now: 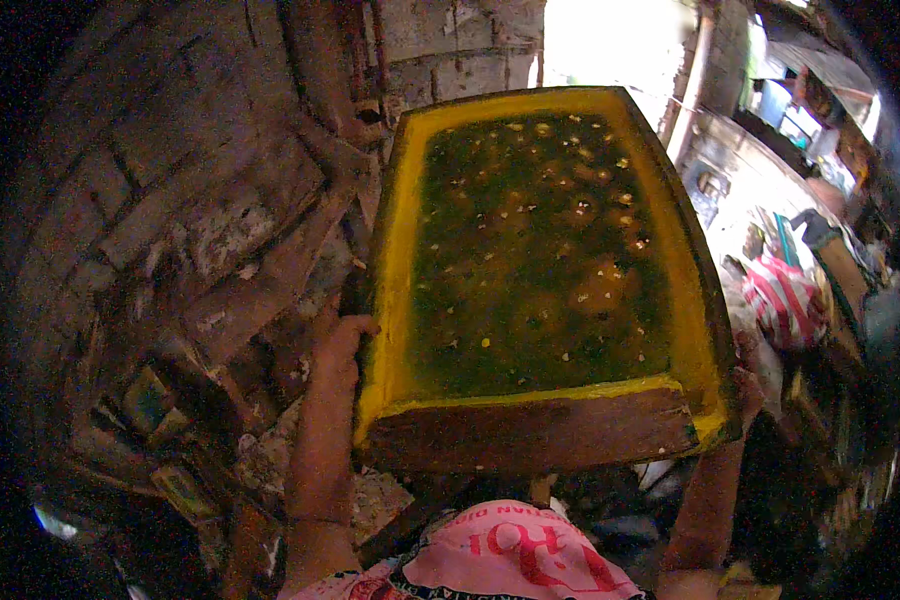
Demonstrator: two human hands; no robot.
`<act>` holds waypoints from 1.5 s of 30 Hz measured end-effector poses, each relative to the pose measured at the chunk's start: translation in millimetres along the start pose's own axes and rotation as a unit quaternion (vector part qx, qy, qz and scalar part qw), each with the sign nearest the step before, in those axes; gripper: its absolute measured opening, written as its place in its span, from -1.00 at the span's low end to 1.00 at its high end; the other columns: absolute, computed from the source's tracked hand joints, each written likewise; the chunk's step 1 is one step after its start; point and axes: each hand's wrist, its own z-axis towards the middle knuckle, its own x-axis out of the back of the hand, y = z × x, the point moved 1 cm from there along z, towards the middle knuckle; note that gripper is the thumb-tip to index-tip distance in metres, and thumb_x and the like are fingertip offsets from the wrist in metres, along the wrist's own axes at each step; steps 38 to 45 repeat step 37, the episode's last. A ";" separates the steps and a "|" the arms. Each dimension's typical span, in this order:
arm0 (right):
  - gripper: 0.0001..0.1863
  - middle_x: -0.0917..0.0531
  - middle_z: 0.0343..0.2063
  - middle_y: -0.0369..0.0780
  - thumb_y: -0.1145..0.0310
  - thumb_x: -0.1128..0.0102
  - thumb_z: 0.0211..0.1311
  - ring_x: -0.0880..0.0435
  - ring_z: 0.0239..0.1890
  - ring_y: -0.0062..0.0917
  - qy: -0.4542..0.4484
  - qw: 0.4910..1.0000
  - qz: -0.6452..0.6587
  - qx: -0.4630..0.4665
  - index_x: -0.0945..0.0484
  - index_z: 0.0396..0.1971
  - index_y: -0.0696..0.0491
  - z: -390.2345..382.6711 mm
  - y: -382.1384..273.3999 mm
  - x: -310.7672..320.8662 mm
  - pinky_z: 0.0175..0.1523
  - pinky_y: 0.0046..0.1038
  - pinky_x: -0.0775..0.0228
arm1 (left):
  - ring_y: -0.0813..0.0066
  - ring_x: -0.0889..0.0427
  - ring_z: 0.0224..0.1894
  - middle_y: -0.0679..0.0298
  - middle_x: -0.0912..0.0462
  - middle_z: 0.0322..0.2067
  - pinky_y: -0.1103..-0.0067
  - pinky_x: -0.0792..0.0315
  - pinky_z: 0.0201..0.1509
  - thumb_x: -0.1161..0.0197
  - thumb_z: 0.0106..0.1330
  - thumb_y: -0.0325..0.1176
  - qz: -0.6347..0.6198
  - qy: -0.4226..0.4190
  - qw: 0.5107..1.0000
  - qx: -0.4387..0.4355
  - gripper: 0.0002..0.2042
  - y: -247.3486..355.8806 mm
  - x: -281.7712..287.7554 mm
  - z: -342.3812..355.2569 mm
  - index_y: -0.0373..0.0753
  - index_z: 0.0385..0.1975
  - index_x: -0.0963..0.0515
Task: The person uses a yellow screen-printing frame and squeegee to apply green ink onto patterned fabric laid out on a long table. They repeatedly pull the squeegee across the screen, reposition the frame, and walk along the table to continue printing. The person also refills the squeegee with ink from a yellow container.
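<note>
In front of my chest is a shallow, tray-like wooden panel [540, 270]. Its middle is dark green and mottled with brown and pale specks, framed by a yellow painted border, and bare brown wood shows along the near edge. My left hand [346, 347] grips its left side near the close corner, with a thumb bent over the edge. Around the right side is my right hand [749, 385], with its fingers partly hidden behind the panel. The underside is out of sight.
A block wall [160, 140] rises at the left, with wooden boards and scraps [170, 410] heaped below it. Bright light comes through an opening [610, 45] at the back. To the right, a red-and-white striped bag [785, 302] lies among piled clutter.
</note>
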 end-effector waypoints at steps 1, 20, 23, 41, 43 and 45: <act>-0.24 -0.53 0.38 0.13 0.35 -0.11 0.36 -0.64 0.32 -0.03 -0.028 1.000 -0.003 0.004 -0.26 0.57 0.16 2.0 -2.0 17.6 0.38 -0.09 -0.55 | 0.17 -0.72 -0.08 0.12 -0.72 0.01 0.32 -0.65 -0.08 -0.35 -0.11 -0.69 -0.001 0.013 1.000 0.005 -0.14 -13.0 1.0 -8.6 -0.32 0.41 -0.45; -0.24 -0.44 0.46 0.17 0.44 -0.13 0.37 -0.55 0.42 0.01 -0.149 0.963 0.173 -0.141 -0.25 0.58 0.15 109.4 81.4 189.4 0.45 -0.01 -0.48 | 0.22 -0.72 -0.19 0.17 -0.74 -0.15 0.39 -0.62 -0.15 -0.32 -0.07 -0.69 0.023 0.086 0.996 -0.028 -0.24 -75.9 -52.2 -86.9 -0.38 0.33 -0.49; -0.22 -0.47 0.43 0.16 0.45 -0.13 0.38 -0.62 0.30 -0.10 -0.121 0.973 0.149 -0.128 -0.19 0.60 0.17 114.1 83.9 197.4 0.33 -0.15 -0.54 | 0.22 -0.72 -0.20 0.16 -0.74 -0.16 0.39 -0.62 -0.15 -0.32 -0.07 -0.69 0.020 0.133 0.991 -0.024 -0.26 -59.3 -81.5 -104.9 -0.39 0.31 -0.49; -0.17 -0.46 0.50 -0.02 0.05 -0.14 0.61 -0.53 0.44 -0.09 -0.199 0.958 0.096 -0.185 -0.03 0.68 0.04 156.6 114.3 251.9 0.53 0.03 -0.32 | 0.19 -0.49 0.41 0.02 -0.46 0.41 0.25 -0.44 0.43 -0.46 -0.09 -0.61 0.151 0.144 0.978 0.000 0.04 -116.9 -115.1 -34.9 -0.31 0.60 -0.25; -0.17 -0.46 0.50 -0.02 0.05 -0.14 0.61 -0.53 0.44 -0.09 -0.199 0.958 0.096 -0.185 -0.03 0.68 0.04 156.6 114.3 251.9 0.53 0.03 -0.32 | 0.19 -0.49 0.41 0.02 -0.46 0.41 0.25 -0.44 0.43 -0.46 -0.09 -0.61 0.151 0.144 0.978 0.000 0.04 -116.9 -115.1 -34.9 -0.31 0.60 -0.25; -0.17 -0.46 0.50 -0.02 0.05 -0.14 0.61 -0.53 0.44 -0.09 -0.199 0.958 0.096 -0.185 -0.03 0.68 0.04 156.6 114.3 251.9 0.53 0.03 -0.32 | 0.19 -0.49 0.41 0.02 -0.46 0.41 0.25 -0.44 0.43 -0.46 -0.09 -0.61 0.151 0.144 0.978 0.000 0.04 -116.9 -115.1 -34.9 -0.31 0.60 -0.25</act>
